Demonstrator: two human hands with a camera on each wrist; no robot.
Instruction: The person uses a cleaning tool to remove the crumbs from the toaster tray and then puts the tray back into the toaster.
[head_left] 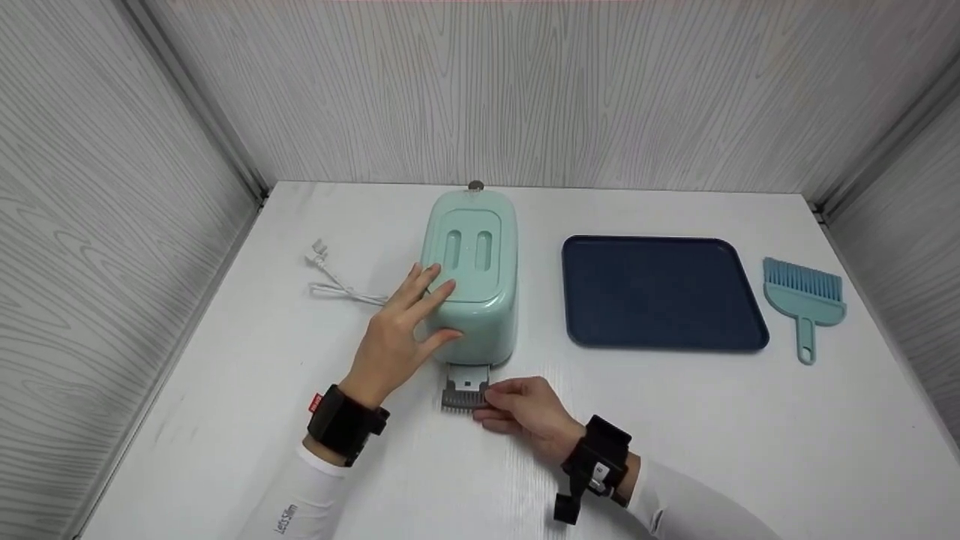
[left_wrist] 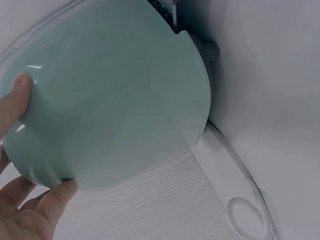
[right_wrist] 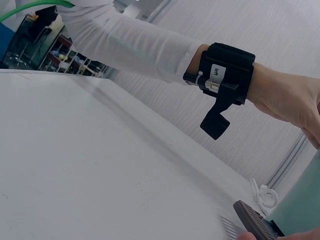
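A mint-green toaster (head_left: 480,330) with two slots on top stands lengthwise on the table. My left hand (head_left: 395,339) rests on its near left corner, fingers spread over the top edge and thumb against the near end. In the left wrist view the fingertips lie along the toaster's edge (left_wrist: 115,100). From the base of the near end projects a crumb tray (head_left: 466,377) with a dark grey ribbed front. My right hand (head_left: 529,412) pinches the right end of that front between thumb and fingers. The right wrist view shows the grey front (right_wrist: 252,220) close above the tabletop.
The toaster's white cord and plug (head_left: 330,274) lie on its left. To the right is a navy blue tray (head_left: 660,292), with a light blue brush (head_left: 805,296) beyond it. Grey wood-grained panels (head_left: 525,90) enclose the white table (head_left: 712,420) on three sides.
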